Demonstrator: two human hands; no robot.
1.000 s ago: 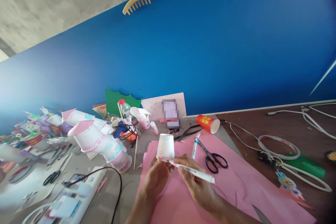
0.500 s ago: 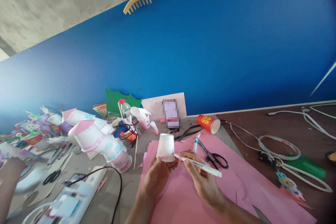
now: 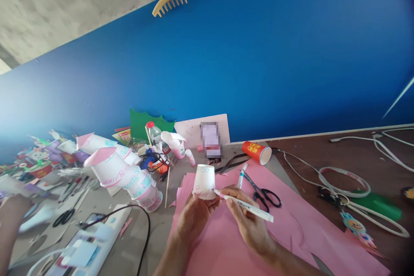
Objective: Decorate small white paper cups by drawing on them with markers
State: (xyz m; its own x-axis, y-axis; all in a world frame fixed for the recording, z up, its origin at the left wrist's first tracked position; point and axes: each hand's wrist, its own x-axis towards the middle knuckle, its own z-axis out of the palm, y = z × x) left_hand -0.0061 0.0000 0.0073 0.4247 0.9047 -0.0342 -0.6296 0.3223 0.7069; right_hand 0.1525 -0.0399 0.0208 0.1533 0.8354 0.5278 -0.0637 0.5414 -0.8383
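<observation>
A white paper cup [image 3: 205, 179], upside down with pink marks near its rim and faint teal ones near its base, is held from below by my left hand [image 3: 193, 220]. My right hand [image 3: 250, 222] grips a white marker [image 3: 254, 210] like a pen, its pink tip touching the cup's lower right side. Pink paper sheets [image 3: 226, 250] lie beneath both hands. Just beyond my right hand are a teal-banded marker [image 3: 241, 177] and black-handled scissors [image 3: 265, 193].
A stack of decorated paper cups [image 3: 136, 181] leans at the left, beside a power strip [image 3: 93, 241] and a black cable [image 3: 148, 228]. A red cup [image 3: 256, 152] lies on its side behind. Another person's hand [image 3: 14, 211] shows at far left. White cords [image 3: 343, 181] cross the right side.
The pink marks along the cup's rim reach slightly further toward the marker tip. My hands stay almost in the same place.
</observation>
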